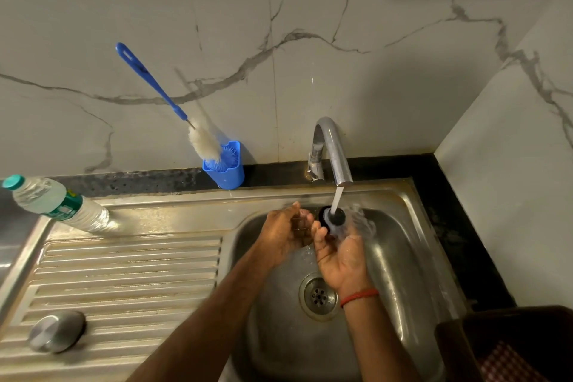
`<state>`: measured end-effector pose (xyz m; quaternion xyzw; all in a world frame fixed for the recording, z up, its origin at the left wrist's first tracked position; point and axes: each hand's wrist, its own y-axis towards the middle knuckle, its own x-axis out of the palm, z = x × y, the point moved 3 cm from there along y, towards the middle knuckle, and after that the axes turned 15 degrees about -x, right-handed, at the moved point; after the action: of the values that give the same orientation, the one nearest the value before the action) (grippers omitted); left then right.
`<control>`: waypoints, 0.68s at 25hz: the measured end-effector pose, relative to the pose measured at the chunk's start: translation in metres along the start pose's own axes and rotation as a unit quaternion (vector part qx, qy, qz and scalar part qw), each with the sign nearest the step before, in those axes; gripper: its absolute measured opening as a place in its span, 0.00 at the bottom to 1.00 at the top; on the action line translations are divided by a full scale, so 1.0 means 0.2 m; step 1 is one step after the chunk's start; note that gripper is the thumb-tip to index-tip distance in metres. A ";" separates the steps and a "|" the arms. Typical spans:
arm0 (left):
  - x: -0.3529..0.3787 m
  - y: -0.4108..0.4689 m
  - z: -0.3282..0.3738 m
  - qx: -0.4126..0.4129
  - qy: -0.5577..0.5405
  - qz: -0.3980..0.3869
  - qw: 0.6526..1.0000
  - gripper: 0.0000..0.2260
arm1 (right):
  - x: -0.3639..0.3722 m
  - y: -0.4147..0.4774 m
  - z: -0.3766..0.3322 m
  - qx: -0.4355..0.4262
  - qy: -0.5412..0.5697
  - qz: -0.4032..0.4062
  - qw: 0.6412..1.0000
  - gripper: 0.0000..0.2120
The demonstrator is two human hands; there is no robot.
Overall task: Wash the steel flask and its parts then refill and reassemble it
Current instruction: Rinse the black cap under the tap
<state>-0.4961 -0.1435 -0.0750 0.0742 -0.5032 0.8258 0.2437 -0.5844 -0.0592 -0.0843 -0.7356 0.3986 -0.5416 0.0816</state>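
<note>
My right hand (341, 253) holds a small black round flask stopper (332, 216) under the running tap (333, 152), palm up, water splashing over the fingers. My left hand (283, 231) is cupped just left of it, fingers curled; whether it holds something small is unclear. A steel flask cap (57, 332) lies on the ribbed draining board (124, 273) at the lower left. The flask body is out of sight.
A blue bottle brush (161, 93) stands in a blue holder (224, 166) behind the sink (412, 257). A plastic water bottle (55, 203) stands at the back left. A drain (319, 296) sits in the basin. A dark container (508, 347) is at the lower right.
</note>
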 end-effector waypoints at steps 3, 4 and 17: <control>-0.02 0.00 0.00 0.007 0.012 0.038 0.999 0.16 | -0.03 0.02 -0.01 0.009 -0.051 0.000 0.999 0.21; -0.02 0.00 -0.01 0.011 0.025 0.047 0.999 0.17 | -0.03 0.02 -0.02 0.014 -0.055 -0.004 0.998 0.22; -0.03 0.02 -0.01 0.022 0.047 0.058 0.997 0.16 | -0.02 0.03 -0.06 -0.014 -0.108 -0.008 0.994 0.22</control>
<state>-0.4926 -0.1447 -0.0812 0.0112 -0.4764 0.8520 0.2167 -0.5975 -0.0574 -0.0851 -0.7942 0.3891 -0.4538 0.1091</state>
